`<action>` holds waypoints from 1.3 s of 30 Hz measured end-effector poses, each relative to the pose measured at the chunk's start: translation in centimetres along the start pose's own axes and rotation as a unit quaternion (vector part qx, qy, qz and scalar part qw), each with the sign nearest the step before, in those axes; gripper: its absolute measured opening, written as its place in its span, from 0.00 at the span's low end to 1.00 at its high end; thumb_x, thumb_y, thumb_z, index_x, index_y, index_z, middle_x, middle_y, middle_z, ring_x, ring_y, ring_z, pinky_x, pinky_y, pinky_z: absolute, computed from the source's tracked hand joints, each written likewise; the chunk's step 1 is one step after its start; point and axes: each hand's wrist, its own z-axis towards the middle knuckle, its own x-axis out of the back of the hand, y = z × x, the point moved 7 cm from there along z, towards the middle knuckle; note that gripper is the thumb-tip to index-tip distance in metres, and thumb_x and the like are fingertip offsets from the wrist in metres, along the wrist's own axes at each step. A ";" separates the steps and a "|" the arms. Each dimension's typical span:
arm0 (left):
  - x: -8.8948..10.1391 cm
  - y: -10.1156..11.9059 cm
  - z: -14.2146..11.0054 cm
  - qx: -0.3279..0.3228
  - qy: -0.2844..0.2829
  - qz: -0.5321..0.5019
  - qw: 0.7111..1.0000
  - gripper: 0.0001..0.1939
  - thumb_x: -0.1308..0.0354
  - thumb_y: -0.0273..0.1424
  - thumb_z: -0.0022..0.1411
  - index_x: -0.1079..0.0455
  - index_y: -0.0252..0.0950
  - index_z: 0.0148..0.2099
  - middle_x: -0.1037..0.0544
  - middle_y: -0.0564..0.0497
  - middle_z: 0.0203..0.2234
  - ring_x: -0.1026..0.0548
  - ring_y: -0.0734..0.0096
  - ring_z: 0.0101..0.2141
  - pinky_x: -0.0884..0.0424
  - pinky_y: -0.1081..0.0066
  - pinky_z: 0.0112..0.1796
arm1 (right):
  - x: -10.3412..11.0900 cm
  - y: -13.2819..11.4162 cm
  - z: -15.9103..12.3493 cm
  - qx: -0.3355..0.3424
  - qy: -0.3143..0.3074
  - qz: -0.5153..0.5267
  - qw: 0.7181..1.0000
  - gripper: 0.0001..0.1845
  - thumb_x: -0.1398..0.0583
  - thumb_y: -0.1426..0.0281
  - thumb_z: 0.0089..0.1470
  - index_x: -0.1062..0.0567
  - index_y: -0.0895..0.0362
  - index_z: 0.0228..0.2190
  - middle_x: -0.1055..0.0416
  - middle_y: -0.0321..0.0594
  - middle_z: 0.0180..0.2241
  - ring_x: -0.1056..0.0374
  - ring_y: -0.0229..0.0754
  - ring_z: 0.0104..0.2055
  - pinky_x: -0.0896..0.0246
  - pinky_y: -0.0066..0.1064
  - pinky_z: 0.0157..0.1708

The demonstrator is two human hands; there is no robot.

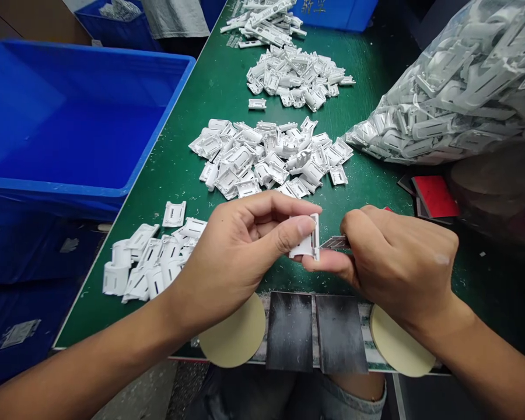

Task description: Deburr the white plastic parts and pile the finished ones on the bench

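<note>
Between the thumb and fingers of my left hand [240,251] is a small white plastic part [305,245] with a raised edge, held upright above the table's front. My right hand [398,262] is closed around a utility knife, whose segmented blade [335,242] points left with its tip at the part's right edge. The knife's handle is mostly hidden in my fist. My right thumb or finger reaches under the part and touches its lower edge. Left of my left wrist lies a small pile of similar white parts [151,262], partly covered by my forearm.
Two larger heaps of white parts [266,154] [293,76] lie on the green table [175,157]. A big blue bin [70,128] stands at the left. A clear bag of parts [459,87] bulges at right, near a red block [436,196]. Dark pads [289,332] and yellow discs [234,332] line the front edge.
</note>
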 end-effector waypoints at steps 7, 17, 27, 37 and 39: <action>0.0 0.1 0.0 0.000 0.008 -0.001 1.000 0.07 0.34 0.29 0.61 0.21 0.39 0.43 0.18 0.51 0.36 0.21 0.70 0.38 0.25 0.76 0.38 | 0.2 0.0 0.0 0.002 0.013 0.012 1.000 0.35 0.55 0.42 0.62 0.39 0.55 0.16 0.50 0.31 0.15 0.56 0.36 0.19 0.64 0.32 0.21; 0.1 0.1 0.1 0.002 0.008 0.002 1.000 0.07 0.34 0.31 0.61 0.21 0.40 0.43 0.18 0.52 0.33 0.22 0.71 0.33 0.25 0.76 0.33 | 0.4 -0.2 -0.1 0.016 0.024 0.057 0.998 0.34 0.52 0.43 0.62 0.40 0.54 0.16 0.50 0.31 0.14 0.56 0.36 0.19 0.63 0.34 0.21; -0.4 -0.1 0.1 0.013 -0.011 -0.050 0.999 0.10 0.35 0.36 0.61 0.23 0.42 0.46 0.18 0.52 0.35 0.20 0.70 0.34 0.24 0.74 0.35 | -0.4 -0.4 0.4 -0.038 -0.028 0.292 0.955 0.12 0.45 0.65 0.66 0.28 0.55 0.31 0.34 0.28 0.19 0.43 0.31 0.18 0.52 0.27 0.22; -0.5 -0.4 0.2 0.048 -0.035 -0.125 0.990 0.11 0.32 0.35 0.59 0.21 0.45 0.45 0.18 0.52 0.39 0.20 0.66 0.41 0.23 0.71 0.42 | -0.3 0.8 0.7 -0.109 -0.072 0.406 0.905 0.17 0.46 0.55 0.65 0.29 0.56 0.36 0.36 0.29 0.21 0.43 0.33 0.19 0.49 0.28 0.21; -0.5 -0.4 0.2 0.047 -0.031 -0.125 0.991 0.10 0.33 0.36 0.59 0.21 0.44 0.44 0.19 0.52 0.39 0.20 0.68 0.39 0.23 0.73 0.40 | 0.2 0.9 0.7 -0.088 -0.041 0.325 0.941 0.26 0.51 0.49 0.65 0.28 0.58 0.40 0.33 0.35 0.25 0.39 0.35 0.22 0.46 0.30 0.24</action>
